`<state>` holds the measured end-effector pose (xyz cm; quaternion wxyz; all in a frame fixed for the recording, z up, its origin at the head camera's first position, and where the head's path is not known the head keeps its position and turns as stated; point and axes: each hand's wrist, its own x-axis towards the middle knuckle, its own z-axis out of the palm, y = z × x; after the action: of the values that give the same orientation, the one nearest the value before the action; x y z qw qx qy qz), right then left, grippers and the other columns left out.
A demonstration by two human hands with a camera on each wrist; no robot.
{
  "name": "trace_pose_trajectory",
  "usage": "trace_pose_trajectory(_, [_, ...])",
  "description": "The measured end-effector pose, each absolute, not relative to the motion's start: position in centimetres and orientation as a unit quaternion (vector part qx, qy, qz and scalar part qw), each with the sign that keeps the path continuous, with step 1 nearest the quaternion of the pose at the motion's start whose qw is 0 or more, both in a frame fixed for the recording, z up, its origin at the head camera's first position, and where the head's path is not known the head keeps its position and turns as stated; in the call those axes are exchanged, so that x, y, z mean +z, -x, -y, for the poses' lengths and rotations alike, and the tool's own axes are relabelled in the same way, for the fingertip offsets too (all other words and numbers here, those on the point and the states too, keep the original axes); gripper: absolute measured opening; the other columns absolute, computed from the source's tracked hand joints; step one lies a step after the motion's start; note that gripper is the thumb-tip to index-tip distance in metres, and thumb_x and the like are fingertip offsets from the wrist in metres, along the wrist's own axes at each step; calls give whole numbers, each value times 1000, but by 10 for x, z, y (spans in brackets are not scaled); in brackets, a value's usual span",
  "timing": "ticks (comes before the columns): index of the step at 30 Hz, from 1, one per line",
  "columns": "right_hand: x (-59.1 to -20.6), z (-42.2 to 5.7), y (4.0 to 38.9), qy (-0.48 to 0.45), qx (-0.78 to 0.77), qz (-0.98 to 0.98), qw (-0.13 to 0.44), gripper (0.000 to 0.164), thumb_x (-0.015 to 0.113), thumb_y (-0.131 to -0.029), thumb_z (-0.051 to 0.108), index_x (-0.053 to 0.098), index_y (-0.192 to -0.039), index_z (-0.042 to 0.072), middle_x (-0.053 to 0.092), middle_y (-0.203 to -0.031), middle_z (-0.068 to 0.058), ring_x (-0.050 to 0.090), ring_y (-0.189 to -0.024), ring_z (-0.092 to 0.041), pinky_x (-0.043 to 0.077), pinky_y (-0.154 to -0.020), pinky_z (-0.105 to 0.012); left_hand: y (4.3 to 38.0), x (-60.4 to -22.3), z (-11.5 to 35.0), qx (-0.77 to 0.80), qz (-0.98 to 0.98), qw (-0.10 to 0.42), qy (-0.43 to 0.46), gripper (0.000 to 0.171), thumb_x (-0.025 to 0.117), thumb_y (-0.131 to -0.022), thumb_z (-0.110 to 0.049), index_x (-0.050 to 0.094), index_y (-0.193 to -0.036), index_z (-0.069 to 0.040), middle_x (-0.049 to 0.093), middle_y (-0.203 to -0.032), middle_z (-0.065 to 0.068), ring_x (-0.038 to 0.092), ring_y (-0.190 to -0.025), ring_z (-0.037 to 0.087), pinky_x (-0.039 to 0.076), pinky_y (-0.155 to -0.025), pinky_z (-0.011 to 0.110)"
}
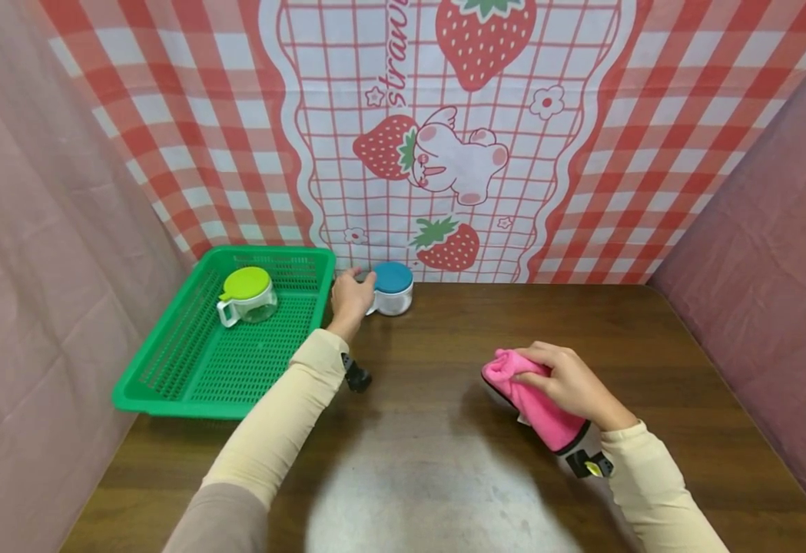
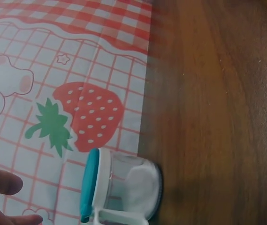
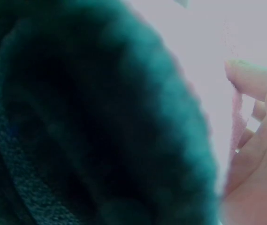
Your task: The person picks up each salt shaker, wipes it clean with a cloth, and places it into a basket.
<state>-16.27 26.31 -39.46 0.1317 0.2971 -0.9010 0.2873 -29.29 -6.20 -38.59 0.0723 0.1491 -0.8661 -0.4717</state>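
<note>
At the back of the table stands a clear jar with a blue lid and a white handle. My left hand is just left of it, by the handle side. In the left wrist view, the fingers are extended and apart from the jar. On the right, my right hand grips a folded pink cloth with dark edging, thumb and fingers on it. The cloth fills much of the right wrist view, partly dark and blurred.
A green basket stands at the left, with a green-lidded clear jar inside. Behind the brown wooden table hangs a red-and-white strawberry curtain. Pink drapes close off the sides.
</note>
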Motion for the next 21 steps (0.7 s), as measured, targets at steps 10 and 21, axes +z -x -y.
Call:
trace_pose_trajectory(10, [-397, -262, 164, -300, 288, 900, 133, 26, 79, -77, 3, 73, -102, 9, 63, -80, 7, 46, -69, 0, 41, -60, -19, 295, -401, 47, -500, 841, 91, -187, 42, 58, -96, -32, 60, -130, -8, 59, -133, 16, 52, -126, 35, 41, -107, 46])
trace_pose_trajectory(21, [-399, -267, 164, -293, 287, 902, 135, 27, 79, -77, 3, 73, -102, 9, 64, -80, 7, 48, -69, -1, 42, -61, -19, 296, -429, 41, -556, 780, 202, -206, 35, 61, -94, -23, 65, -124, -7, 61, -130, 16, 52, -125, 35, 39, -108, 46])
